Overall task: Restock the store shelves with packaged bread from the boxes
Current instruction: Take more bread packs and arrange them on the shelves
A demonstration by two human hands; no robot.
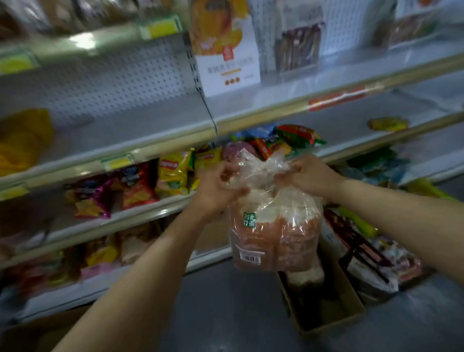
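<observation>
Head cam view, pretty blurry from motion, so take the small stuff loosely. Both hands are up in front of the shelves holding one bag of sliced bread [275, 227] in mid-air. The left hand [218, 187] has its fingers curled into the bunched clear plastic at the top left of the bag, and the right hand [305, 176] pinches the twisted plastic on the top right, so both are gripping the same bag by its neck. The loaf hangs below them, upright, with a green label [250, 219] on the front and a white barcode sticker [250, 258] near the bottom. Right under it on the grey floor sits an open cardboard box [345, 304], with what looks like another loaf [305, 275] inside, though it's dark in there. Behind the hands, snack bags [135, 185] sit on a lower shelf, more colourful packets [290, 138] are piled just past the bag, and the wide shelf [133, 132] above is mostly bare. A second box's corner [25, 344] shows at bottom left.
</observation>
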